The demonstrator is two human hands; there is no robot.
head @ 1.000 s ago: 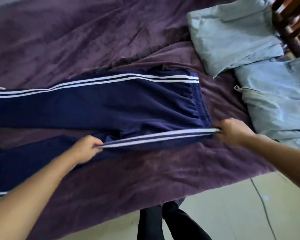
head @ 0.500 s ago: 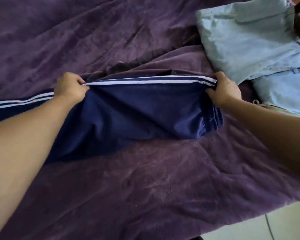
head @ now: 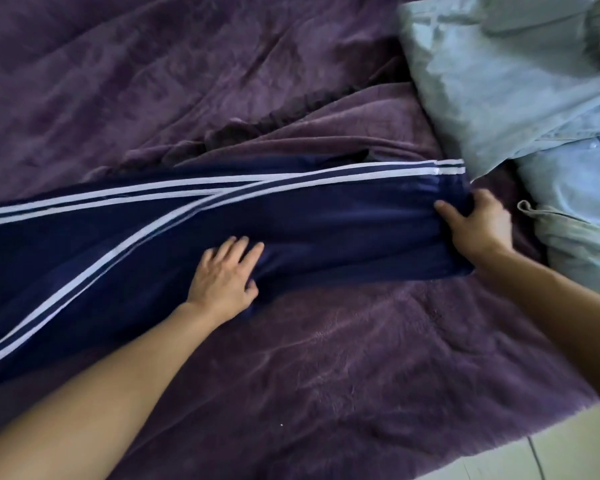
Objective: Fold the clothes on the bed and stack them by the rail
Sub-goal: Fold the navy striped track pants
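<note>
The pants [head: 326, 220] lay across the bed [head: 326, 341], one leg over the other, with the waistband just beside the folded denim [head: 499, 81]. The left hand [head: 222, 275] pressed flat on them, fingers spread. The right hand [head: 475, 226] pinched the waistband, thumb on top. The stripes [head: 187, 216] crossed rather than matched, so the top leg probably needed squaring onto the lower one and smoothing outward before any cross fold.

trousers [head: 326, 220] lie across the bed [head: 326, 358] from 9 to 3 o'clock, waistband end at 3 | left hand [head: 226, 275] rests flat on them at centre | right hand [head: 475, 223] holds the waistband at 3 | folded clothes [head: 499, 81] on bed at 1-2 o'clock, just beside waistband | floor [head: 568, 452] at 5 o'clock
</note>
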